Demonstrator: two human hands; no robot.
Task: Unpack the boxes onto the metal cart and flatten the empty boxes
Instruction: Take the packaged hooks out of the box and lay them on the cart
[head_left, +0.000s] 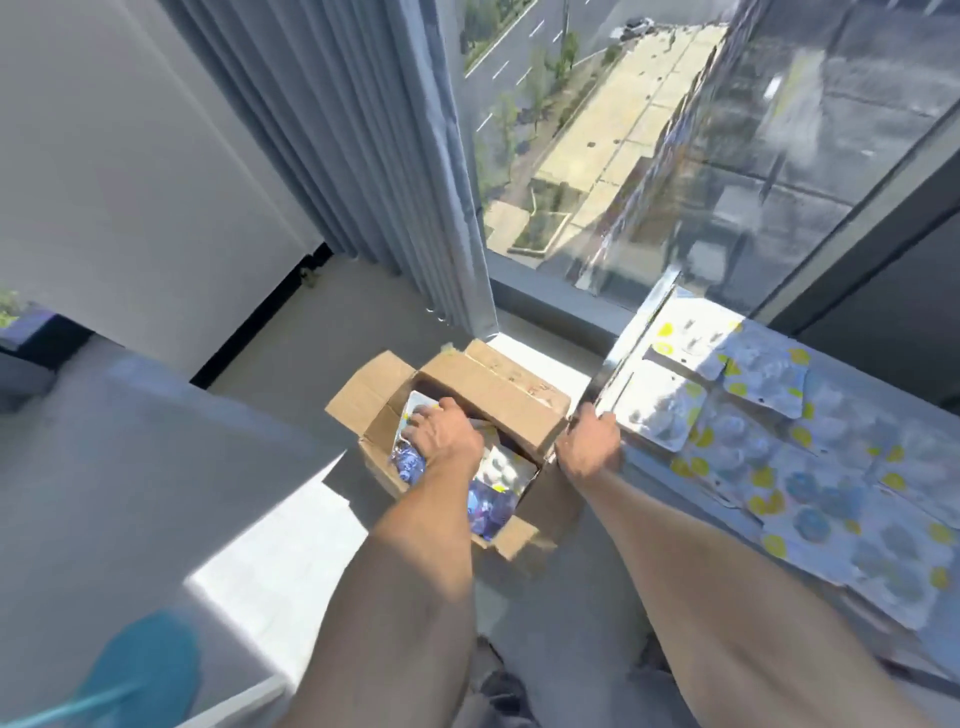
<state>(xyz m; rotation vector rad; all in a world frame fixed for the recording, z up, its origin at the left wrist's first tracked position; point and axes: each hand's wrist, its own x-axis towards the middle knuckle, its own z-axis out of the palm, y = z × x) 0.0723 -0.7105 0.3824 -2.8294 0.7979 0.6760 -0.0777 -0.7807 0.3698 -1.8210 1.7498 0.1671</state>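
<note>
The packs (415, 415) are flat blister cards with blue and yellow print, lying in the open box (457, 415) on the floor beside the cart (618, 364). By their look they are light and thin, glossy plastic over card — likely slippery on the face and bendy if lifted by 1 corner. Best taken by an edge, several stacked at once, thumb under and fingers on top.

The left hand (444, 434) is down inside the box, fingers curled over the top pack; it seems to be gripping it, though the fingertips are hidden (the blur does not help). The right hand (589, 447) is clamped on the near corner of the cart.

More packs (810, 467) already lie spread on the cart top — overlapping, some near its edge. A curtain (395, 156) hangs behind the box, next to the window (675, 130).
</note>
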